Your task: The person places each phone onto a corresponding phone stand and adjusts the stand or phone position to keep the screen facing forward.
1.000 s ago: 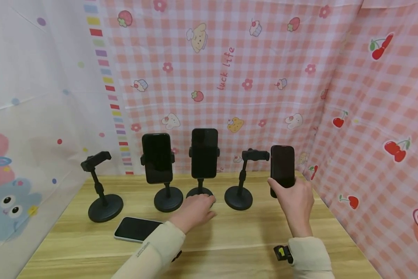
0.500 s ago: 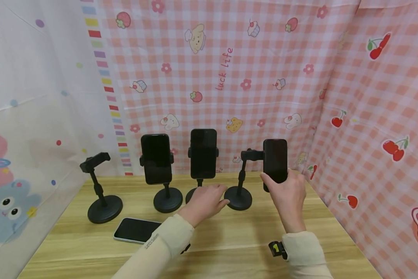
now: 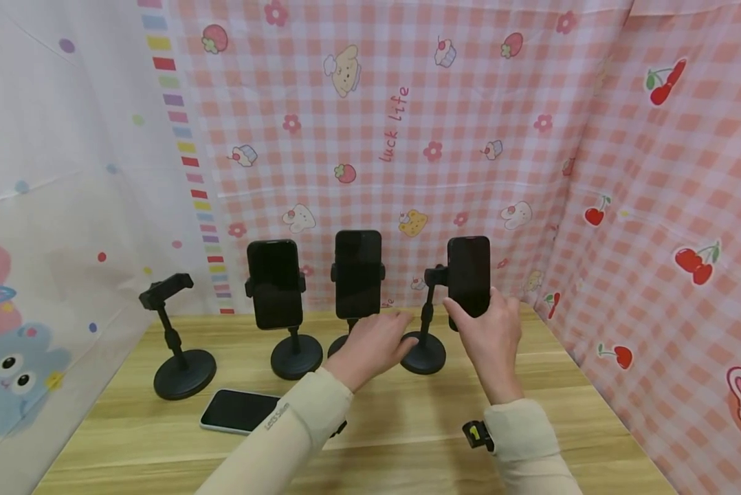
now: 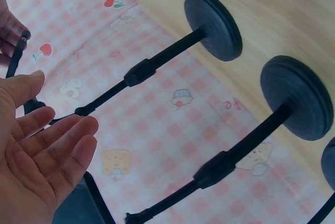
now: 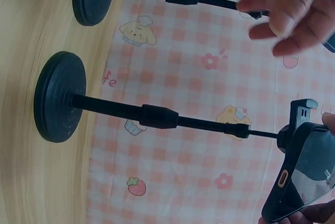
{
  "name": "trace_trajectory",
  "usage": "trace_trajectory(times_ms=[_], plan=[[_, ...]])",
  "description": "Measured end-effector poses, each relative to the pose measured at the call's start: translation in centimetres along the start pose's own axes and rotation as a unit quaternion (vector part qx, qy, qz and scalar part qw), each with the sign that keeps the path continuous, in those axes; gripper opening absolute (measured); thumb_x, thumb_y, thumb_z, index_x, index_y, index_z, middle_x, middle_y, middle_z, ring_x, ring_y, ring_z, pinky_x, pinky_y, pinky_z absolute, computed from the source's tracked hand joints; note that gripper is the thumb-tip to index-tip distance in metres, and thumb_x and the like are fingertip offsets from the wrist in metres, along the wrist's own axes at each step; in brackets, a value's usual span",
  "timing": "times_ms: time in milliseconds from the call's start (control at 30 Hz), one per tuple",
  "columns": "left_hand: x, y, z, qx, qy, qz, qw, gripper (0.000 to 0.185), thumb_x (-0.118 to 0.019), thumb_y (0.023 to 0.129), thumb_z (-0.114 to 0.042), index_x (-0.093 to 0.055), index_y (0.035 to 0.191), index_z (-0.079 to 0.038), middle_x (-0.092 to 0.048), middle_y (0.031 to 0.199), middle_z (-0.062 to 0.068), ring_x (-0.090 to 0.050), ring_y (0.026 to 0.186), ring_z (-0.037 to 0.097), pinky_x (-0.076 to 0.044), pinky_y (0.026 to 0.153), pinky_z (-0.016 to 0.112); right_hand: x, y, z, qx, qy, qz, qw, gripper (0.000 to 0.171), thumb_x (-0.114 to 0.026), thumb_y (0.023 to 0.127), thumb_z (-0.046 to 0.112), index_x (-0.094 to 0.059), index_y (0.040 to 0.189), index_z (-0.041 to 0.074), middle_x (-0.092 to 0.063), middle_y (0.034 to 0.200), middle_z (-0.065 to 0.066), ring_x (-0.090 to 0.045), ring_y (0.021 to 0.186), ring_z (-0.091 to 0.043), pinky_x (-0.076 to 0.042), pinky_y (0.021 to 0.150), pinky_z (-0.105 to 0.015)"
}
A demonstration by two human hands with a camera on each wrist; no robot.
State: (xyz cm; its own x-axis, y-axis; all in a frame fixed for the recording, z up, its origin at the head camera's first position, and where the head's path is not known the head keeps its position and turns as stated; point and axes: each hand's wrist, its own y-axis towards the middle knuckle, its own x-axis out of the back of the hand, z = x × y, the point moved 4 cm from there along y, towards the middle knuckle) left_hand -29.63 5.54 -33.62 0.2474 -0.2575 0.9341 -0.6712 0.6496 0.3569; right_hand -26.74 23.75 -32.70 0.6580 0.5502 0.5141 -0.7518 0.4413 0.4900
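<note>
Since a second ago both of my hands have travelled left and farther in: my right hand [image 3: 489, 335] has carried its black phone [image 3: 469, 276] up against the clamp of the empty stand [image 3: 425, 323], and my left hand [image 3: 373, 344] has slid from the base of the middle stand over toward that same stand's stem. Nearest to me are my two cream sleeves [image 3: 296, 430], the right wrist wearing a small black and yellow tag [image 3: 477, 434]. Left of my left forearm a dark phone [image 3: 239, 411] lies flat, screen up, on the wooden table [image 3: 407, 440]. My left hand hovers palm down with the fingers straight and only slightly spread, holding nothing; its fingertips reach close to the stem, though I cannot tell whether they touch it. My right hand pinches the lower part of the black phone, thumb on the left edge and fingers curled round the right, holding it upright with its left edge meeting the clamp; the right wrist view shows the phone's [image 5: 301, 174] corner at the clamp arm. My left hand covers most of the base of the middle stand [image 3: 352, 323], which carries a phone [image 3: 358, 273]. Farther left stand another loaded holder [image 3: 296, 354] with its phone [image 3: 274, 284] and, well apart, an empty holder [image 3: 183, 371]. Behind everything hangs a pink checked cloth [image 3: 407, 124].
</note>
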Motion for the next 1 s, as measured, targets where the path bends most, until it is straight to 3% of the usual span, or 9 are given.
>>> trace_trajectory(times_ms=[167,333,433,567,767,1000], plan=[[0.7,1.1,-0.4,0.013,-0.007,-0.013,0.9998,0.038,-0.063,0.098,-0.035,-0.059,0.124,-0.008,-0.065,0.092,0.005,-0.065,0.075,0.017,-0.053,0.062,0.029,-0.4,0.1,0.2,0.007,0.006,-0.004,1.000,0.078,-0.078,0.082,0.049,-0.055,0.132,-0.007,-0.048,0.109,-0.023,-0.046,0.096,-0.037,-0.042,0.079,-0.051],[1.5,2.1,-0.8,0.028,-0.012,-0.041,0.9987,0.051,-0.061,0.100,-0.032,-0.049,0.141,-0.003,-0.065,0.113,0.010,-0.068,0.079,0.019,-0.056,0.067,0.029,-0.7,0.2,0.3,0.017,0.019,-0.011,1.000,0.075,-0.080,0.081,0.049,-0.058,0.128,-0.005,-0.049,0.106,-0.020,-0.046,0.095,-0.035,-0.041,0.076,-0.049],[1.8,2.7,-1.1,0.038,-0.016,-0.043,0.9982,0.051,-0.059,0.101,-0.031,-0.048,0.142,-0.002,-0.063,0.120,0.011,-0.068,0.081,0.018,-0.057,0.070,0.028,-0.8,0.2,0.5,0.023,0.022,-0.013,0.999,0.076,-0.079,0.081,0.050,-0.058,0.128,-0.006,-0.050,0.107,-0.021,-0.046,0.097,-0.035,-0.041,0.077,-0.049],[2.1,3.6,-1.4,0.048,-0.027,-0.036,0.9978,0.047,-0.058,0.102,-0.028,-0.048,0.139,-0.001,-0.062,0.112,0.012,-0.066,0.086,0.018,-0.056,0.072,0.028,-1.0,0.2,0.6,0.025,0.021,-0.008,0.999,0.076,-0.079,0.081,0.049,-0.058,0.129,-0.006,-0.051,0.108,-0.022,-0.046,0.098,-0.036,-0.041,0.079,-0.050],[2.6,4.5,-1.6,0.053,-0.024,-0.043,0.9974,0.039,-0.063,0.099,-0.021,-0.050,0.131,-0.002,-0.061,0.099,0.009,-0.064,0.079,0.017,-0.055,0.066,0.025,-1.2,0.2,0.7,0.020,0.024,-0.002,1.000,0.072,-0.080,0.081,0.046,-0.059,0.128,-0.004,-0.050,0.105,-0.020,-0.045,0.094,-0.034,-0.040,0.076,-0.048],[2.8,5.1,-1.3,0.058,-0.025,-0.038,0.9973,0.046,-0.071,0.092,-0.016,-0.049,0.130,-0.005,-0.060,0.100,0.008,-0.063,0.073,0.016,-0.055,0.065,0.028,-1.3,0.2,0.8,0.021,0.026,0.002,0.999,0.075,-0.079,0.081,0.048,-0.057,0.131,-0.004,-0.050,0.104,-0.020,-0.045,0.093,-0.034,-0.039,0.075,-0.046]])
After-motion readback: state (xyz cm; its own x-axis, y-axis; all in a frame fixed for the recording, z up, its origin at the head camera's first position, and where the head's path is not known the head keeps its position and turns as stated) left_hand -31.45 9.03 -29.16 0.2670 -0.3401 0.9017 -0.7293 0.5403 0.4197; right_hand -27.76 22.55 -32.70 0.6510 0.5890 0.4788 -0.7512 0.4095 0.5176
